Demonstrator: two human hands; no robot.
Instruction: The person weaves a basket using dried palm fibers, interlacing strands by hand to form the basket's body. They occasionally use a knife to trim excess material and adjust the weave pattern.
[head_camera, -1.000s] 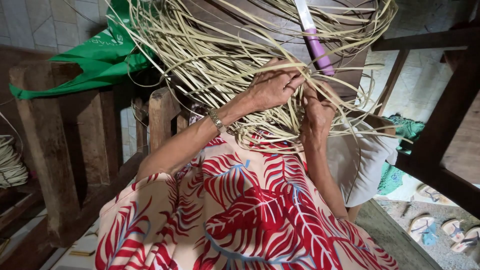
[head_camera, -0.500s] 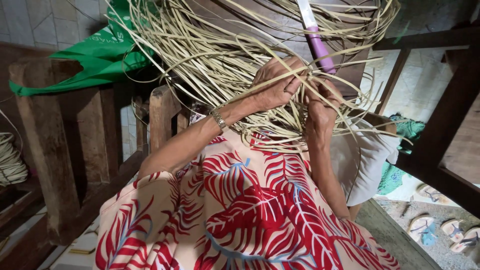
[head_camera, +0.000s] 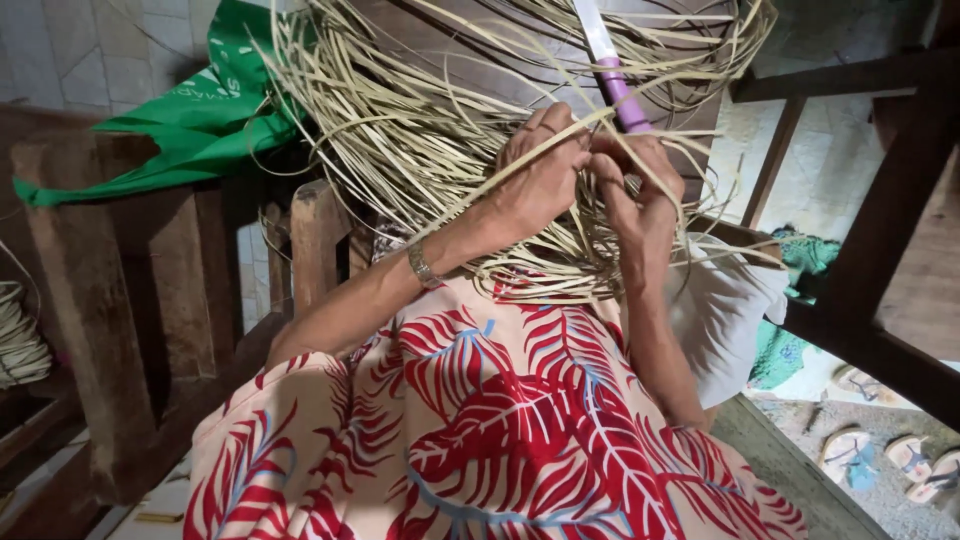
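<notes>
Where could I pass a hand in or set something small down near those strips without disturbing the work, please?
The only bare patch close by is the red-leaf patterned cloth on the lap, below the tangle. Around the left hand and right hand, the pale strips crowd everything, and a purple-handled knife stands just above the hands. The wooden slats leave only narrow gaps.

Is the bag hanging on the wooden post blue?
No, the bag draped over the wooden post is bright green, off to the side of the pale strips that the left hand works.
</notes>
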